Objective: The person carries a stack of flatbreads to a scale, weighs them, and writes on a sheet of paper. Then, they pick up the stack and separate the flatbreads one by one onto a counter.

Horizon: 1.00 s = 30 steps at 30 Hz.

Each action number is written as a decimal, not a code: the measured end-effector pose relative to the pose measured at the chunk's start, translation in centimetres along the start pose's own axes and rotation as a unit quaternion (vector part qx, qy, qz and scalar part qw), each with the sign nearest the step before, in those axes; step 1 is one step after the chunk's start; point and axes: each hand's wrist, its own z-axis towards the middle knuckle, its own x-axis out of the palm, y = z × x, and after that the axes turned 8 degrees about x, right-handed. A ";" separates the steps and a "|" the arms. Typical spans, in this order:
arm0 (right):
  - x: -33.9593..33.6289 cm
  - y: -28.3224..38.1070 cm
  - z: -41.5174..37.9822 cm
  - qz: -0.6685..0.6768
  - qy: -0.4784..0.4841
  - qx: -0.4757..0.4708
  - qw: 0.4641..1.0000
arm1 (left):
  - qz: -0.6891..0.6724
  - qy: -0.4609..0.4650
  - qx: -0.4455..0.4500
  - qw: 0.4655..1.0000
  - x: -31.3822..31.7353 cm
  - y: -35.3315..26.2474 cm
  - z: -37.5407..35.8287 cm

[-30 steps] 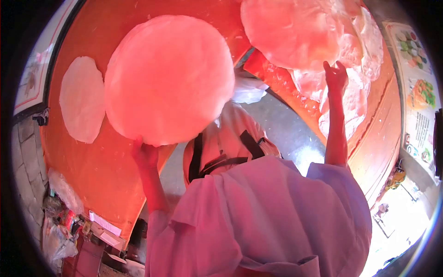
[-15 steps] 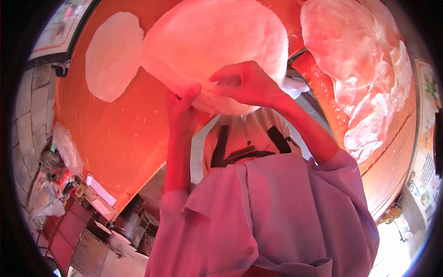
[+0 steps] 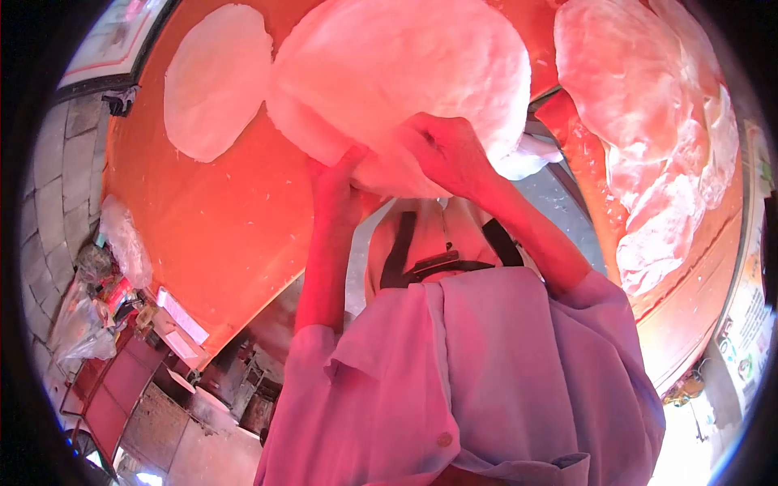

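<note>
A large round sheet of dough (image 3: 405,65) lies at the top middle, its near edge at my hands. My left hand (image 3: 336,174) grips that edge, thumb on top and the other fingers hidden beneath. To its right, my right hand (image 3: 450,154) has its fingers bent and pinched on the sheet near the same edge. A smaller oval dough sheet (image 3: 217,85) lies flat to the left, touching or nearly touching the large one. At the right is a heap of thin, folded dough sheets (image 3: 648,113).
The orange table (image 3: 219,219) extends left and right. Plastic bags (image 3: 126,243) and small packages lie beyond its lower left edge. A framed panel (image 3: 109,40) is at upper left, a printed poster (image 3: 745,324) at far right.
The dough sheets and table have shifted slightly right in view. My right hand's fingers have closed from a more spread pose onto the sheet. My left hand still holds the edge.
</note>
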 end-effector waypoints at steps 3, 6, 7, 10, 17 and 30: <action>0.4 -1.1 0.1 -0.039 0.023 -0.077 0.996 | 0.008 0.007 0.022 1.000 0.1 0.5 -0.1; 0.7 -0.8 1.2 -0.031 0.004 -0.048 0.998 | 0.028 -0.016 -0.061 0.998 -1.1 0.4 -0.1; 0.4 -0.7 1.4 -0.011 -0.018 0.000 1.000 | 0.016 -0.006 -0.073 0.997 -1.7 0.7 -0.2; 1.2 0.3 1.0 -0.179 0.067 -0.039 0.981 | -0.021 -0.016 -0.142 0.990 -5.6 3.2 0.7; -0.6 -0.5 0.5 0.055 0.143 -0.032 0.988 | -0.111 0.040 -0.116 0.986 -1.3 0.3 -1.3; -12.5 0.7 0.4 0.294 -0.152 0.099 0.939 | 0.021 0.042 -0.089 0.995 -6.3 3.2 0.1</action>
